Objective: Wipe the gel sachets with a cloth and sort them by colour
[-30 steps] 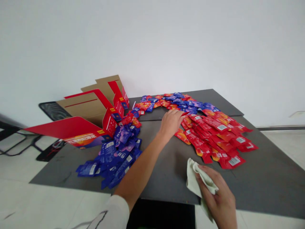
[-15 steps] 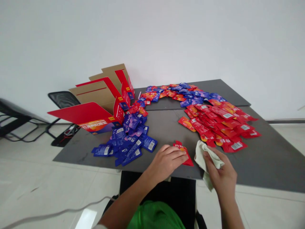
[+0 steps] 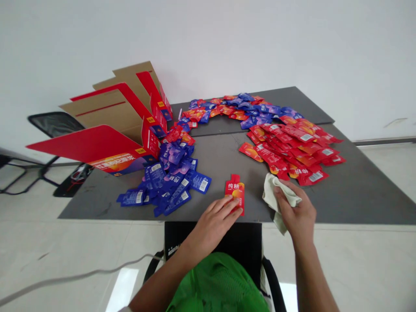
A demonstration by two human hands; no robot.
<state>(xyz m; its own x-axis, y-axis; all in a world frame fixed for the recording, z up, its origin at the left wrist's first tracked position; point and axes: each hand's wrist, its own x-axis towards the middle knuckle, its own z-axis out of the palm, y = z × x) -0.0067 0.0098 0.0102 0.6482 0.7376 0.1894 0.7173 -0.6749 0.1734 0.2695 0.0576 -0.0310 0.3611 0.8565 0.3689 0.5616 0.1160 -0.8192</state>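
Note:
A single red pouch with an orange design lies near the table's front edge, its narrow spout end pointing away from me. My left hand rests on its lower part with the fingers stretched out flat. In my right hand a folded white cloth is pinched between thumb and fingers, just off the table and to the right of the pouch. Beyond that hand is a heap of red pouches. Left of my left hand, blue-purple pouches lie in a loose pile.
Open red cardboard boxes stand in a row along the table's left side. Mixed red and blue pouches curve across the back of the grey table. A black chair stands at far left, and a cable crosses the floor.
The red pouch has turned from slanted to nearly straight, and my left hand has shifted to its lower part. My right hand still holds the cloth. The camera view has shifted slightly.

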